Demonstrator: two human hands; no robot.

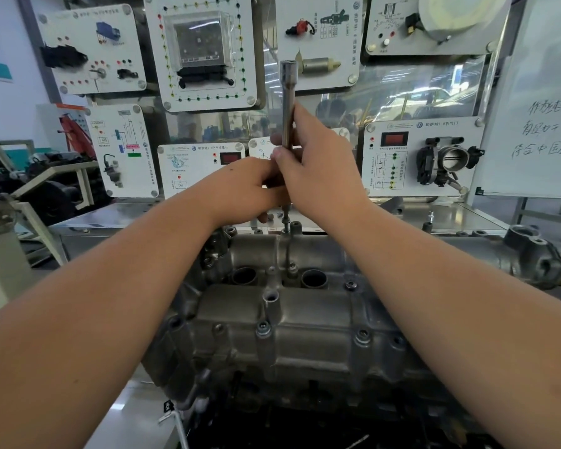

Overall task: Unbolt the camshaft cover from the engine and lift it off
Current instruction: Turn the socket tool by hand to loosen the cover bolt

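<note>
The grey metal camshaft cover [308,315] sits on the engine, filling the lower middle of the view. Several bolts stand along its edges, one [262,328] near the front. A long steel extension bar [287,105] stands upright over a bolt [285,222] at the cover's far edge. My right hand [318,170] grips the bar's lower half, thumb across the shaft. My left hand [250,189] curls round the bar's lowest part, just under the right hand. The bar's tip is partly hidden by my fingers.
Training panels with sensors and wiring diagrams cover the wall behind, among them a throttle body [447,165]. A whiteboard [544,124] stands at right. A steel bench [467,218] runs behind the engine. More engine parts and frames [46,189] stand at left.
</note>
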